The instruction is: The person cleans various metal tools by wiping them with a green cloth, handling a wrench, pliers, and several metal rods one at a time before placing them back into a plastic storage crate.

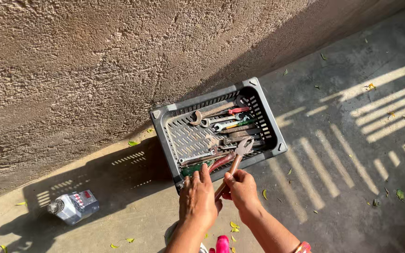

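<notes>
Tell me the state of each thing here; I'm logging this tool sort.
Crate: on the floor by the wall, open-topped, holding tools.
Pliers: gripped by the right hand, jaws over the crate's near rim.
Left hand: fingers on the crate's near edge; what it grips, if anything, is unclear.
Wrenches: lying loose in the crate.
Bottle: lying on its side on the floor.
</notes>
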